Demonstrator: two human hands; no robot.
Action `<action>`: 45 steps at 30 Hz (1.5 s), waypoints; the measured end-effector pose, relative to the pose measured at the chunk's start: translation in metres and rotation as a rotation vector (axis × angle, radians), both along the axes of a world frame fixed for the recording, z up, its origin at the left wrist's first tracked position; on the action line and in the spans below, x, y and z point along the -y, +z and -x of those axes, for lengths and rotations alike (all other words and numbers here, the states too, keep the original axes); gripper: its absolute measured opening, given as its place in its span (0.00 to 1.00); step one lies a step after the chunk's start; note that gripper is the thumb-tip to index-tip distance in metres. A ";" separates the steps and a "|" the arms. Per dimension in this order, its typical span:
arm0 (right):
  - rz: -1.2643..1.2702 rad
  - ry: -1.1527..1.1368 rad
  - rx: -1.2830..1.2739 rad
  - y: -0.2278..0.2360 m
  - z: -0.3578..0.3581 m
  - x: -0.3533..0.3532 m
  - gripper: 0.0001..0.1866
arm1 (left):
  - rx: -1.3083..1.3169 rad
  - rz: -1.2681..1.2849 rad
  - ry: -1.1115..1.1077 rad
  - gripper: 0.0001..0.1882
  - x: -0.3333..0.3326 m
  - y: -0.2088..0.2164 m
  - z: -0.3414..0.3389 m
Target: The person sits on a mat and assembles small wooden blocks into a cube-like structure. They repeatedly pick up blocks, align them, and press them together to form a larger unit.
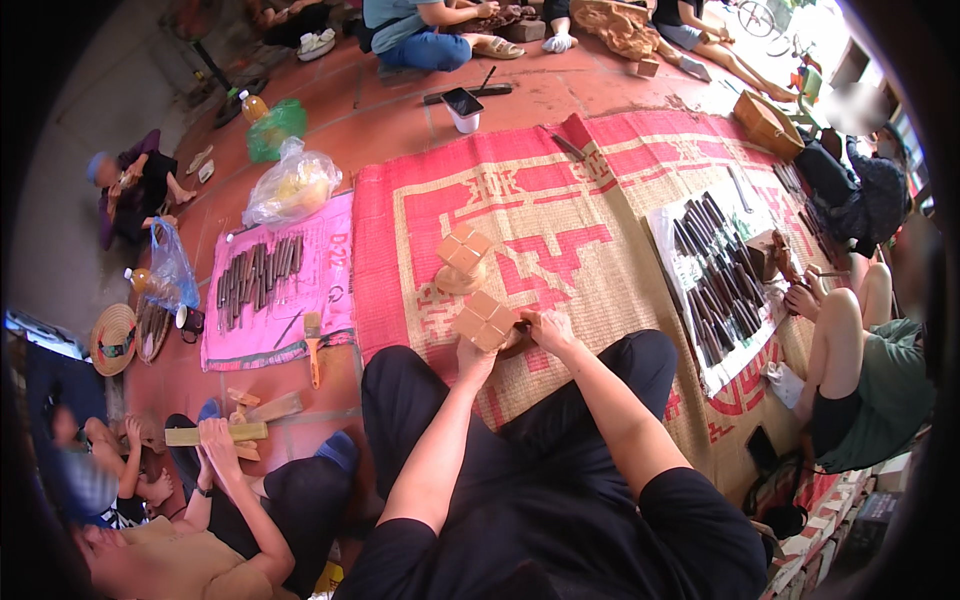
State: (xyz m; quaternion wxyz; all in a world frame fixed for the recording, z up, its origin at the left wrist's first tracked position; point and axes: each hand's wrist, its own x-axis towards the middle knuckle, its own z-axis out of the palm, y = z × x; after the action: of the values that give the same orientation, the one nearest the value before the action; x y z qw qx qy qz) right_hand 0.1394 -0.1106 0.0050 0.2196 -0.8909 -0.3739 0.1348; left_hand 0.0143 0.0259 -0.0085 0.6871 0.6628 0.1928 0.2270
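Note:
I sit on a red and straw-coloured woven mat (560, 240). My left hand (477, 362) is closed around a carved wooden piece (486, 320) whose square top bears crossed lines. Close beside it, my right hand (552, 331) has its fingers pinched together. A small dark bit shows at those fingertips, but I cannot make out what they hold. Just beyond my hands a second wooden piece (465, 248) stands on the mat, with a similar square top and a rounded lower part.
Rows of chisels (258, 278) lie on a pink cloth to the left, near a flat brush (313, 345). More chisels (715, 270) lie on a white sheet at right. One co-worker at lower left holds a wooden strip (216, 435); another person (860, 340) sits at right.

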 end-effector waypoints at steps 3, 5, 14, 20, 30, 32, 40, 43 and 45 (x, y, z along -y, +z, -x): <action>-0.041 -0.010 0.058 0.035 0.002 -0.021 0.09 | -0.005 -0.042 0.020 0.25 -0.001 -0.008 0.004; -0.131 -0.032 0.177 0.024 0.002 -0.034 0.08 | -0.022 -0.099 0.041 0.24 0.002 -0.003 0.000; 0.097 0.054 0.057 0.001 -0.007 -0.005 0.11 | -0.063 0.090 -0.074 0.25 0.008 0.028 0.001; -0.018 0.004 0.065 0.019 0.012 -0.028 0.12 | -0.051 0.052 -0.030 0.24 0.002 0.014 0.005; 0.050 -0.025 0.093 0.025 0.011 -0.030 0.11 | -0.093 0.070 -0.057 0.24 0.006 0.025 0.002; -0.016 -0.038 0.067 0.016 0.017 -0.025 0.11 | -0.090 0.094 -0.066 0.24 0.005 0.028 0.003; 0.080 0.007 0.051 0.029 0.015 -0.009 0.13 | -0.089 0.043 -0.087 0.26 -0.001 0.018 0.011; -0.033 -0.055 0.067 0.004 0.025 -0.014 0.14 | -0.093 0.066 -0.043 0.27 0.006 0.021 0.013; -0.110 -0.075 0.075 -0.013 0.016 0.012 0.15 | -0.069 -0.118 0.015 0.27 -0.002 0.010 0.003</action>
State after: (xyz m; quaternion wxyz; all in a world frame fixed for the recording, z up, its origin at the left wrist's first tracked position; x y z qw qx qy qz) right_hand 0.1239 -0.1230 -0.0085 0.2593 -0.8952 -0.3552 0.0724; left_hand 0.0117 0.0275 0.0020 0.6382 0.7079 0.2076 0.2204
